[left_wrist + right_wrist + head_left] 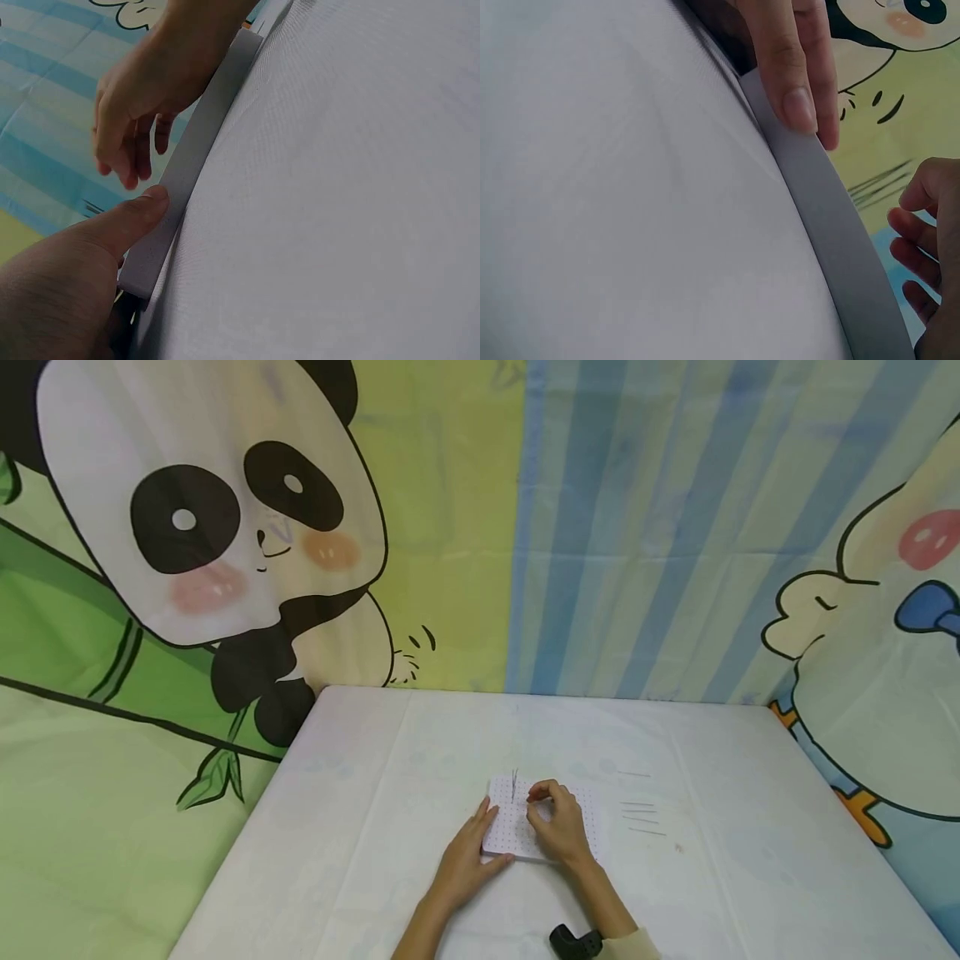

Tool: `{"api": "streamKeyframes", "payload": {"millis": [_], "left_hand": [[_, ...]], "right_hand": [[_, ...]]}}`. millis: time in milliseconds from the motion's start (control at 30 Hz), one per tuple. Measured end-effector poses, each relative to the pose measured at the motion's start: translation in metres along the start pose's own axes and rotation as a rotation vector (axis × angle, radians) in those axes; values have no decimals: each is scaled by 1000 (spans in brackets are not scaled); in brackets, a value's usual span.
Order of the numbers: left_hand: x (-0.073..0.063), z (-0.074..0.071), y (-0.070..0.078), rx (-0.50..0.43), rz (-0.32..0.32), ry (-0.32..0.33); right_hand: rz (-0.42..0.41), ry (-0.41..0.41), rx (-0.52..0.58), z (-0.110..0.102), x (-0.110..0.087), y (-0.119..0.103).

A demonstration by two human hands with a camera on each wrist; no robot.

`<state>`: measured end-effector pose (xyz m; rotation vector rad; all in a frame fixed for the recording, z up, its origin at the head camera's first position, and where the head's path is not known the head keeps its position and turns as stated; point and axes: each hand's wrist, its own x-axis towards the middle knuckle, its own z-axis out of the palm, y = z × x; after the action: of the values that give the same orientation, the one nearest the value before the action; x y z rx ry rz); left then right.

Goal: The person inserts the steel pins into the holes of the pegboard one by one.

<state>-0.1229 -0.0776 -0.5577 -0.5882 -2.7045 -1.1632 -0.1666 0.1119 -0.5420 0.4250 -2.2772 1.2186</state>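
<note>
A white block-like board [504,837] with a grid of small dark holes lies on the table. My left hand [463,864] steadies its near left corner, with the thumb [142,214] against the front side and the other fingers stretched along the left edge. Several thin dark needle-like sticks [881,184] stand up from the board's far left part. Over the middle of the board is my right hand [561,827], its thumb and index fingertips [897,217] close together beside the standing sticks. I cannot tell whether a thin stick is between them.
Several thin sticks [639,811] lie in a loose row on the white tablecloth [720,877], right of the board. A black device [576,942] is on the right wrist. Behind the table hang a panda-print cloth [442,568] and a striped one.
</note>
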Motion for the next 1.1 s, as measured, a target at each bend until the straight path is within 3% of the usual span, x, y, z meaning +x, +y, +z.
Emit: {"api": "streamKeyframes", "payload": {"millis": [133,300,533,700,867,1100], "left_hand": [[-1,0,1,6,-14,5],[-2,1,0,13,-34,-4],[-2,1,0,14,-40,-14],[-2,1,-1,18,-33,-9],[-2,1,0,20,-36,-9],[1,3,0,14,-26,-10]], "right_hand": [[37,22,-20,-23,-7,9],[80,117,-104,-61,-21,30],[207,241,-214,-111,-39,56],[274,186,-302,-139,-47,73],[327,99,-344,-152,-53,84],[196,33,-383,-151,-53,91]]}}
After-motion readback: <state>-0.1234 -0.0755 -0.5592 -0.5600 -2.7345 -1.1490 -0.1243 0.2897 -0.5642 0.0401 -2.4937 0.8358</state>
